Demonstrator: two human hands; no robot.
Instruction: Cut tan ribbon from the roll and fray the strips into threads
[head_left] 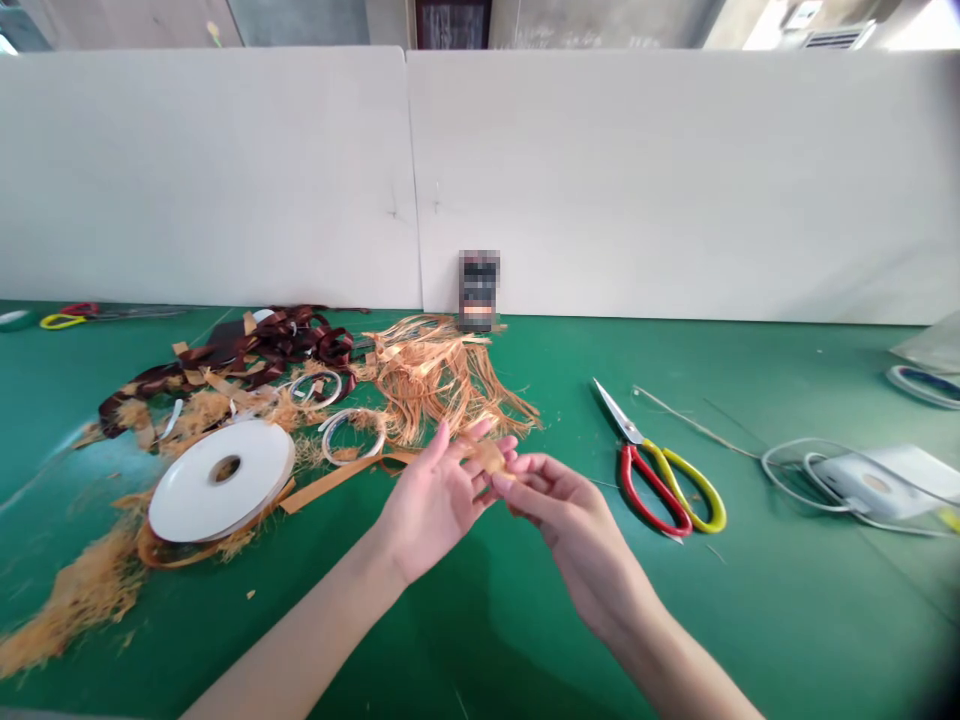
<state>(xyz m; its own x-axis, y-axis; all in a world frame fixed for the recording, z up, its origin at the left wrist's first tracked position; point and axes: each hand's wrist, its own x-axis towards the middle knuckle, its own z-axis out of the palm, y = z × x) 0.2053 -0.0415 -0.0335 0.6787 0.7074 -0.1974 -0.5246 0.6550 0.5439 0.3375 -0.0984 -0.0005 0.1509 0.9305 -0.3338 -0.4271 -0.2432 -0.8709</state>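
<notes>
Both my hands meet above the middle of the green table around a short piece of tan ribbon (491, 458). My left hand (435, 495) is palm up, its thumb apart and its fingers curled around the ribbon, which lies across them. With thumb and fingertips pressed together, my right hand (566, 505) pinches the ribbon's near end. Part of the ribbon is hidden by the fingers. Just beyond my hands lies a heap of frayed tan ribbon strips (442, 375). A flat tan ribbon length (330, 485) runs left from behind my left hand.
Scissors with red and yellow handles (652, 470) lie at right, near a white box (885, 480) with cable. On the left are a white spool (221, 480), dark brown ribbon (300, 340), rings (352, 437) and loose fibres (90, 585). A white partition (637, 180) stands behind.
</notes>
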